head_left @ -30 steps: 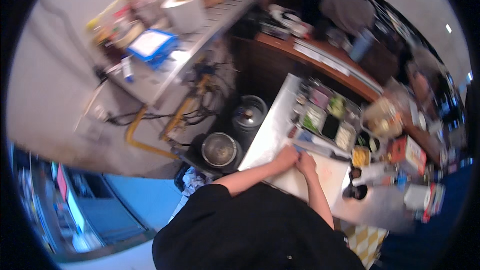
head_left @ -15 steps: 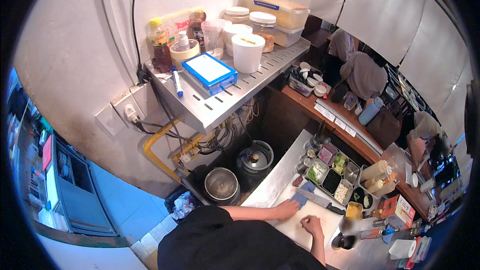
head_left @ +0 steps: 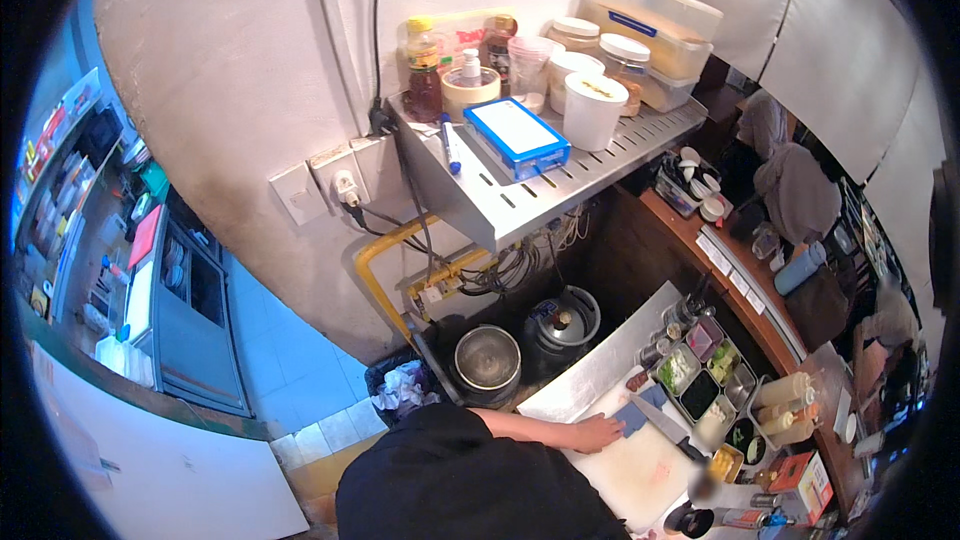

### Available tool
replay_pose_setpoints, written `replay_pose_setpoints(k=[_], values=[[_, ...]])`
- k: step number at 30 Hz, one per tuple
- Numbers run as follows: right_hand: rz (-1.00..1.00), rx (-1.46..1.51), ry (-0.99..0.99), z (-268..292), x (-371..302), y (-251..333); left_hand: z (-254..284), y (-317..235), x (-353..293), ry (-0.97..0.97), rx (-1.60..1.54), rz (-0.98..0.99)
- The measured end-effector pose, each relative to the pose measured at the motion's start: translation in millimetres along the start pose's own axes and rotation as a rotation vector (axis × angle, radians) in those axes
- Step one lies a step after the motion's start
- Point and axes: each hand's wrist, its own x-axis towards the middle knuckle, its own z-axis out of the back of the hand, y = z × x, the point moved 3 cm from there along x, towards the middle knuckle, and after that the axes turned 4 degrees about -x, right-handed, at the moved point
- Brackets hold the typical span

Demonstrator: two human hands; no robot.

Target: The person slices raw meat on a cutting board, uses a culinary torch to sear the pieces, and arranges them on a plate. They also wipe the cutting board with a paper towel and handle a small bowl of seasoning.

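Observation:
My left hand (head_left: 598,434) rests palm down on the left part of the white cutting board (head_left: 638,480). Its fingers look loosely stretched and reach the edge of a folded blue cloth (head_left: 630,420); no firm grip on it shows. Across the cloth lies a broad-bladed knife (head_left: 660,420), its dark handle pointing toward the right. At the board's far end sits a small reddish-brown piece of food (head_left: 637,380). Faint reddish bits mark the board. My right hand is out of sight, its side covered by my dark-clothed body.
Beyond the board stands a group of metal food pans (head_left: 722,396) with chopped greens and other ingredients. Squeeze bottles (head_left: 785,392) and a red-and-white box (head_left: 800,485) are to the right. A metal shelf (head_left: 490,205) with jars overhangs a pot (head_left: 487,360) and a gas cylinder (head_left: 562,325).
The view has swung left, shifting the scene rightward and down. My right hand, closed over the board before, has left the picture. My left hand stays beside the cloth.

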Motion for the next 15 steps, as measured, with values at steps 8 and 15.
replay_pose_setpoints(k=[8, 15], values=[[0.040, -0.091, -0.392, 32.7, 62.2, -0.1, 12.7, -5.4, 1.2, -0.006, -0.035, 0.054], [0.040, -0.096, -0.478, 47.5, 98.0, -12.4, 15.7, -13.6, 3.5, 0.004, -0.076, 0.146]])
